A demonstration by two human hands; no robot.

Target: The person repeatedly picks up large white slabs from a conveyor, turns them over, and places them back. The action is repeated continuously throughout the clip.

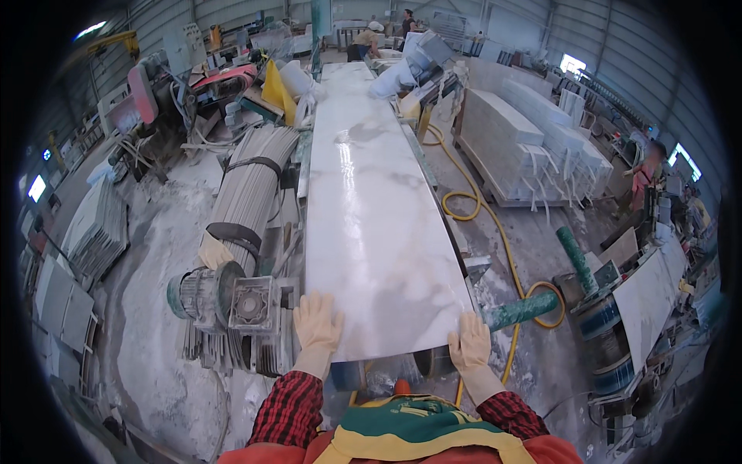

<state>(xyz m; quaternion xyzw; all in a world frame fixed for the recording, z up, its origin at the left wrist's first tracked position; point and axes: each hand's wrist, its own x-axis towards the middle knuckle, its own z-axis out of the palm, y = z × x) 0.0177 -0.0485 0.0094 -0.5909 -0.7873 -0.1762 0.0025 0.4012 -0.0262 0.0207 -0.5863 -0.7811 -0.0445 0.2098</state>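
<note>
A long polished white marble slab (367,193) with grey veins lies flat on a machine bed and runs away from me. Both my hands wear pale work gloves. My left hand (317,321) lies flat on the slab's near left corner, fingers spread. My right hand (469,342) presses on the near right corner, fingers over the edge. My sleeves are red and black plaid.
A motor and gearbox (224,298) with a bundle of grey strips (247,189) sit left of the slab. A yellow hose (495,232) and a green pipe (522,309) lie on the right. Stone slabs (525,131) are stacked beyond. People stand at the far end.
</note>
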